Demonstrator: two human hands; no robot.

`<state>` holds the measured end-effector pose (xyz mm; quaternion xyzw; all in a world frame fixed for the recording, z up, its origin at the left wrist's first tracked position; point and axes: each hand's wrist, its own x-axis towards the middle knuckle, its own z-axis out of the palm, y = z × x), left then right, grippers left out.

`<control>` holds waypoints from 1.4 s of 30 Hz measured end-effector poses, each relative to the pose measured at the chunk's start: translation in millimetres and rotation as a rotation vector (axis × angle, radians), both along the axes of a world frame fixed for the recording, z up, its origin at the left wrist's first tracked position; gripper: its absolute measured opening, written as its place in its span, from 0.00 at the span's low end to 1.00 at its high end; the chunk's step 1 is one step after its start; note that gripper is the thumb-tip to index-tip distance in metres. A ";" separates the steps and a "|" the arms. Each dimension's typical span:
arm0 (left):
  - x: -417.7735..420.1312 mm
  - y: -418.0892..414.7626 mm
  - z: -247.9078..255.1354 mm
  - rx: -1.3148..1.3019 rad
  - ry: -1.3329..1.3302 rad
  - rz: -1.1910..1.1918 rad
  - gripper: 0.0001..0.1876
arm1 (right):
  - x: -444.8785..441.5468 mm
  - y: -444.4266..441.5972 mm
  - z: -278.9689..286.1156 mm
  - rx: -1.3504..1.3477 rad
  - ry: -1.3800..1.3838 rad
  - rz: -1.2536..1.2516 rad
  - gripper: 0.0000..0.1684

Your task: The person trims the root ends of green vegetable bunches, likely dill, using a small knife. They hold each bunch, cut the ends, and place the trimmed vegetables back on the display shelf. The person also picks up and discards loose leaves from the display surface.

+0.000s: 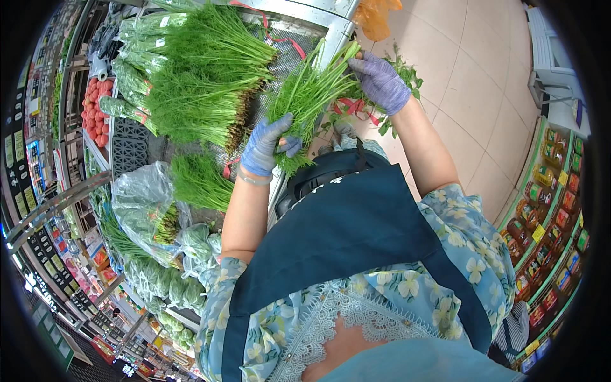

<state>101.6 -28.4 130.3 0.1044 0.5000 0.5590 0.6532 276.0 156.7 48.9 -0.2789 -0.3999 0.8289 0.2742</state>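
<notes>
A loose bunch of feathery dill or fennel greens (317,88) spans the space between my hands, over the counter's metal edge. My left hand (269,145), in a blue-grey knit glove, grips its leafy end, with bare fingertips showing. At the stem ends, my right hand (384,83) pinches the stalks in a purple-grey glove. A large stack of the same greens (195,81) lies to the left, cut stem ends facing me. A smaller heap (200,181) rests beside my left forearm. Red ribbon (289,40) trails across the black mesh counter surface (286,59).
Bagged greens (138,62), a clear plastic bag (141,205) and red produce (97,112) crowd the left. An orange bag (377,18) hangs by the counter corner. Leafy stems with red ribbon (355,106) are below my right hand. Shelves of jars (539,191) stand right.
</notes>
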 end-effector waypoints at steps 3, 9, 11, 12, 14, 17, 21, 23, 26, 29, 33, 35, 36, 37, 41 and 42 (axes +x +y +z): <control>-8.2 -1.2 -0.5 -0.011 0.000 0.022 0.23 | 3.5 5.8 1.0 0.014 -0.015 -0.008 0.11; -11.8 -0.9 -1.7 -0.001 0.027 0.028 0.25 | 9.9 9.3 -0.9 0.010 -0.166 0.135 0.15; -11.8 -0.9 -2.3 0.010 0.023 0.010 0.24 | 7.2 5.6 0.4 0.046 -0.236 0.184 0.19; -11.9 -0.3 -2.1 0.017 0.021 0.001 0.24 | 3.7 -0.7 3.4 0.055 -0.196 0.171 0.21; -11.6 2.1 -1.3 0.017 0.014 -0.043 0.23 | 1.2 -7.5 3.7 0.033 -0.109 0.100 0.25; -6.6 2.3 2.7 0.022 0.015 -0.073 0.21 | -4.1 -4.2 7.0 0.120 -0.192 0.110 0.24; -14.9 -0.7 -8.5 0.057 -0.071 -0.049 0.23 | -1.5 1.5 9.5 0.091 -0.107 0.190 0.18; -18.0 -3.2 -10.3 0.075 -0.106 -0.010 0.23 | 2.3 7.4 8.3 0.067 0.069 0.100 0.16; -20.6 -3.7 -4.8 0.106 -0.132 0.026 0.21 | 15.9 23.8 4.3 -0.257 0.387 -0.030 0.19; -19.3 -6.9 2.0 0.113 -0.113 0.069 0.21 | 36.7 39.8 6.7 -0.394 0.634 -0.205 0.21; -22.1 -12.3 -1.3 0.157 -0.177 0.113 0.22 | 65.0 60.4 -1.3 -0.336 0.502 -0.440 0.15; -22.5 -11.4 -8.6 0.209 -0.224 0.126 0.23 | 74.7 70.3 -31.1 -0.172 -0.068 -0.460 0.14; -19.4 -7.4 -5.7 0.201 -0.228 0.126 0.22 | 78.0 72.0 -65.4 -0.025 -0.452 -0.404 0.16; -15.7 -6.2 -1.6 0.195 -0.225 0.145 0.21 | 67.2 68.3 -65.2 0.126 -0.829 -0.316 0.18; -10.8 3.0 4.7 0.237 -0.284 0.091 0.18 | 37.2 8.7 -75.4 0.321 -0.347 0.284 0.49; -9.2 3.5 4.8 0.247 -0.277 0.070 0.19 | 27.3 -5.3 -72.3 0.265 -0.159 0.308 0.50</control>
